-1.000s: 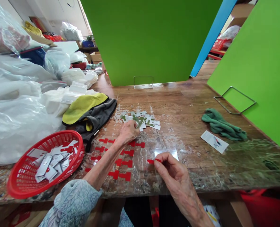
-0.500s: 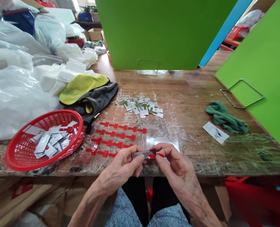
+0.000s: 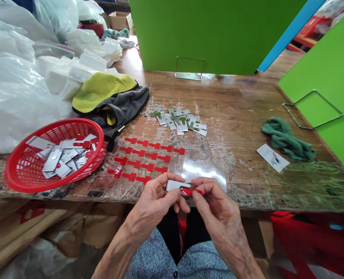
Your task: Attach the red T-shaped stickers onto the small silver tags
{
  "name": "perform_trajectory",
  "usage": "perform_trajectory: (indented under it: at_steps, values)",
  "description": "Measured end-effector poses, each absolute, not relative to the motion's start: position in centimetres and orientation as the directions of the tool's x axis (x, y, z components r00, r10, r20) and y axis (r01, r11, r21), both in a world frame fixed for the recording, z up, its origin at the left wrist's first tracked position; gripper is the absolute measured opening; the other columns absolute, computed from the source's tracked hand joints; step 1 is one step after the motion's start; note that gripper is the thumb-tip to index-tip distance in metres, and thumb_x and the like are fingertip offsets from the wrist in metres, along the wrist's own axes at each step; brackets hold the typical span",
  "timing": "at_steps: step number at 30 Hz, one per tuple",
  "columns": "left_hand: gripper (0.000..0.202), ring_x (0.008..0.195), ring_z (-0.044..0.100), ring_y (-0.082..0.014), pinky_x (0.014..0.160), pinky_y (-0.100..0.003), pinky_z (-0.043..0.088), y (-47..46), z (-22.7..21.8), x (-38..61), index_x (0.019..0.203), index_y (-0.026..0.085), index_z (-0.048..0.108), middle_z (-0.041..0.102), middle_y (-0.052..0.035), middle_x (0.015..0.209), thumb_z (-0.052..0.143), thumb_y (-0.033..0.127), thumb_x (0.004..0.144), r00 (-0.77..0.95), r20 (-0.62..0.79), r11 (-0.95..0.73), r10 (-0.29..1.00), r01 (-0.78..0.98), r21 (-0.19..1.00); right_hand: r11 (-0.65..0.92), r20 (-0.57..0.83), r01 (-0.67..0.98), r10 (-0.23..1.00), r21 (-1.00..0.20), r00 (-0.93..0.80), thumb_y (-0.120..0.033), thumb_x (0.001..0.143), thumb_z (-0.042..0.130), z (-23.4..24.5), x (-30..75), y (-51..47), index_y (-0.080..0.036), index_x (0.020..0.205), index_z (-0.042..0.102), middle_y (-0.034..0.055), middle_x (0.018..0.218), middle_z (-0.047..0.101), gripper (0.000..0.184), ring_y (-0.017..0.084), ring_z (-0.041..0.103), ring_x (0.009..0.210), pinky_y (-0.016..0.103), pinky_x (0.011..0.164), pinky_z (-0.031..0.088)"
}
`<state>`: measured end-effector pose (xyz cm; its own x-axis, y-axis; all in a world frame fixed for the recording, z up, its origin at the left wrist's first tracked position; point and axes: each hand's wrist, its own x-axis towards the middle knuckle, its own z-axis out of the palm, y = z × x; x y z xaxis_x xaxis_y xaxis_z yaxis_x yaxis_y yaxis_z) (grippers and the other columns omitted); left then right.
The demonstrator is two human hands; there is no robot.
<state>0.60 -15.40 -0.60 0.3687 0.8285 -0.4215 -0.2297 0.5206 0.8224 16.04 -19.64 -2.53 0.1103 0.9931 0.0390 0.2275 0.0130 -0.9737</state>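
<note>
Left grip (image 3: pixel 156 199) pinches white card (image 3: pixel 173 185), right grip (image 3: pixel 217 203) red tab (image 3: pixel 187 192) — leaflet (image 3: pixel 272 158) print too small to read.

On the left, the way is blocked by the red basket (image 3: pixel 18 186) and the yellow and gray cloth (image 3: pixel 110 99); straight ahead, it is stopped by the tall green board (image 3: pixel 201 35); the low red pieces (image 3: pixel 147 167) can be passed over; a wide, bare path is given by the table (image 3: pixel 236 124) between the tag pile (image 3: pixel 180 121) and the green rag (image 3: pixel 288 138).
</note>
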Motion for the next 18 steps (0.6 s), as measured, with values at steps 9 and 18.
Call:
perform_trajectory:
  at_steps: [9,18]
  values:
    - [0.022,0.053,0.061,-0.0110,0.055,-0.021,0.046,-15.85,-1.04,0.55,0.098,0.015,0.063,0.073,-0.0016,0.059,0.069,0.024,0.079,0.362,-0.405,0.511,0.839,-0.271,0.816,0.034,0.069,0.216,0.985,-0.976,0.157,-0.023,0.094,0.058,-2.65,15.22,-19.77,-0.024,0.084,0.061,0.0035,0.103,0.061,0.011,0.017,0.065,0.091,0.028,0.076,0.054]
    - [0.018,0.054,0.063,-0.0094,0.055,-0.018,0.047,-15.97,-1.51,0.48,0.098,0.014,0.062,0.073,-0.0005,0.060,0.066,0.020,0.082,0.375,-0.387,0.506,0.842,-0.305,0.807,0.042,0.081,0.259,0.987,-0.965,0.141,-0.022,0.097,0.055,-3.06,14.92,-19.85,-0.025,0.086,0.058,0.0025,0.105,0.058,0.011,0.017,0.063,0.094,0.033,0.080,0.050]
